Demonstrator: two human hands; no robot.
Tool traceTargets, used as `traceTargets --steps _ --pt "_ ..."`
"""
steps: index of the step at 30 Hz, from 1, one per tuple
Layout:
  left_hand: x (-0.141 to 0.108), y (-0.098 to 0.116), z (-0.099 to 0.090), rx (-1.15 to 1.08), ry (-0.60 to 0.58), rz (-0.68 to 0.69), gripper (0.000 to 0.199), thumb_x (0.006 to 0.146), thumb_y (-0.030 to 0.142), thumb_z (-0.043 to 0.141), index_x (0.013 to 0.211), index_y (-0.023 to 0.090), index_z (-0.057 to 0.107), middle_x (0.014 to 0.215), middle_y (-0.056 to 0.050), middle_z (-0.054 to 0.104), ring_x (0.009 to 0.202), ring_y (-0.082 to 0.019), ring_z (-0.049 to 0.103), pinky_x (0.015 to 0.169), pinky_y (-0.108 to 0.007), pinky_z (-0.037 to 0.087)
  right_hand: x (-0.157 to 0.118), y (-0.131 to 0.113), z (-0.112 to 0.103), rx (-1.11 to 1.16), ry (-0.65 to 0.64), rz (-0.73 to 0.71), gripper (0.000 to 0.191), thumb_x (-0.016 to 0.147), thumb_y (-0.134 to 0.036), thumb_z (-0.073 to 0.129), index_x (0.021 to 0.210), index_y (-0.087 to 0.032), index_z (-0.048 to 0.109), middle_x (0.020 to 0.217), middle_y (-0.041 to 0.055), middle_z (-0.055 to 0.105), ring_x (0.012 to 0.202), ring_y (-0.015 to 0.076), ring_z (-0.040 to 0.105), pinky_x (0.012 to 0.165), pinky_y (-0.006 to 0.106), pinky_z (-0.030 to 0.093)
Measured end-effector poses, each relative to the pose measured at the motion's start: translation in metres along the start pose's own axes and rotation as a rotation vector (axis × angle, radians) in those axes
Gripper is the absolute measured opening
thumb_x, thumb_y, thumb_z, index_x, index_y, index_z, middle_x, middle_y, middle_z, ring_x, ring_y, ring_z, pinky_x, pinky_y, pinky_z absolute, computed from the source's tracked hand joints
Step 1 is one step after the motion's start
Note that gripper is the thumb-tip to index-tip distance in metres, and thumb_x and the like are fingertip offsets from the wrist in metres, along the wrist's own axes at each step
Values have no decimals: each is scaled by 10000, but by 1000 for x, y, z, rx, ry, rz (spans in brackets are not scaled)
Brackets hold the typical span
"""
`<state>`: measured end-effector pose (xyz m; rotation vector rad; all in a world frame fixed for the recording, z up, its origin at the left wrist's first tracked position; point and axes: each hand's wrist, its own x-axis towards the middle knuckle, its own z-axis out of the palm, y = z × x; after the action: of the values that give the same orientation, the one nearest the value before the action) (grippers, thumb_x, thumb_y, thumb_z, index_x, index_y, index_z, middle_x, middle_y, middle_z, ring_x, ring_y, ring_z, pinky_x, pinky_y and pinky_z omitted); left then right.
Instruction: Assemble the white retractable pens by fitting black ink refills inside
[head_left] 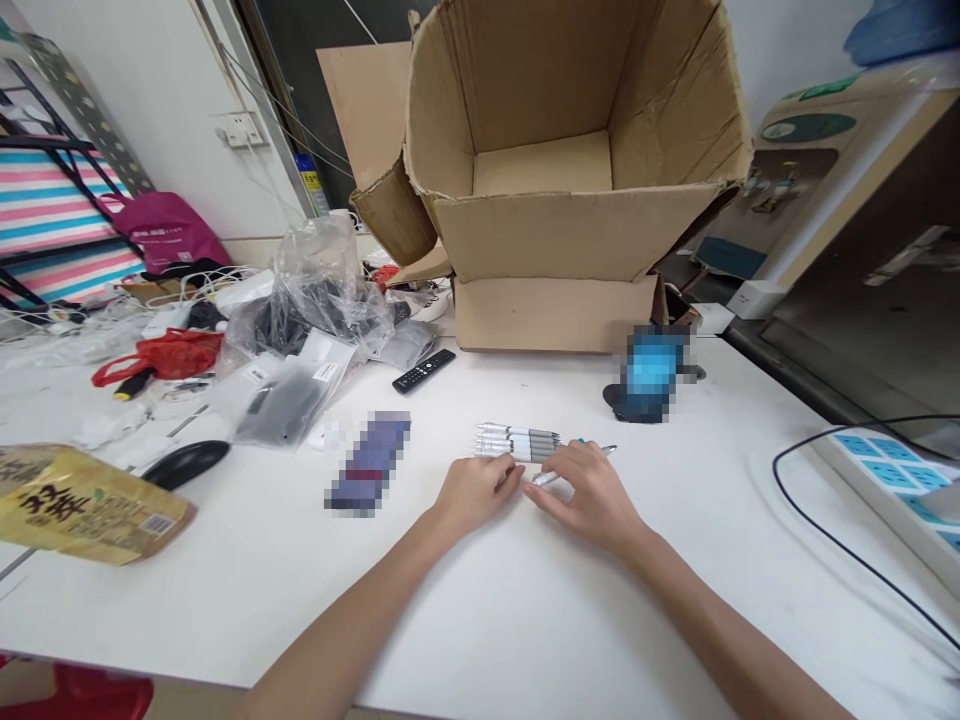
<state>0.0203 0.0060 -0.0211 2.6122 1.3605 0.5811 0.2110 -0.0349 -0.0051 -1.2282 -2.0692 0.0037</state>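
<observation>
Your left hand [476, 492]: released and relaxed, fingers lightly curved, touching the near side of a bundle of white pens [517, 442] that lie side by side on the white table [480, 610].

Your right hand [589, 497]: fingers curved over a loose white pen [551, 478], its metal tip showing past the hand, pointing right. Grip on it cannot be told from this view.

Further out, on the table:
- Left of your hands, a blurred purple object [367, 462].
- Behind it, a black TV remote [424, 370].
- Right, a blurred blue object [651, 370].
- Behind the pens, an open cardboard box [555, 230].
- Far left, a black computer mouse [186, 463] and a yellow printed packet [82, 505].
- Far right, a power strip [892, 475].
</observation>
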Motion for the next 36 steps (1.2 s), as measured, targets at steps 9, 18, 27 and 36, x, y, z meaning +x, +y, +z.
traceTargets --steps 9,18,27,36 --pt "-2 4 -1 -10 -100 27 209 894 334 472 785 219 609 635 31 666 566 -122 580 524 -225 320 1 -7 1 15 -14 -8 142 831 -299 624 760 -194 560 745 10 628 747 178 530 719 313 320" --pt "-1 5 -2 -1 -147 27 195 894 336 473 817 225 614 701 24 691 601 -131 598 525 -225 329 -1 -3 2 18 -53 1 136 835 -275 626 755 -198 546 720 -3 621 726 175 542 736 324 316" --pt "-1 6 -5 5 -177 42 192 901 320 452 824 228 603 694 30 681 573 -127 579 509 -226 317 -1 -5 3 42 -62 -27 117 791 -245 643 739 -201 548 708 -7 605 725 169 556 741 324 339" --pt "-2 4 -3 -32 -175 46 195 893 372 483 874 233 618 729 22 694 595 -133 599 523 -237 345 -2 -2 2 49 -111 -77 172 897 -379 603 834 -220 585 810 19 639 778 182 566 758 339 375"
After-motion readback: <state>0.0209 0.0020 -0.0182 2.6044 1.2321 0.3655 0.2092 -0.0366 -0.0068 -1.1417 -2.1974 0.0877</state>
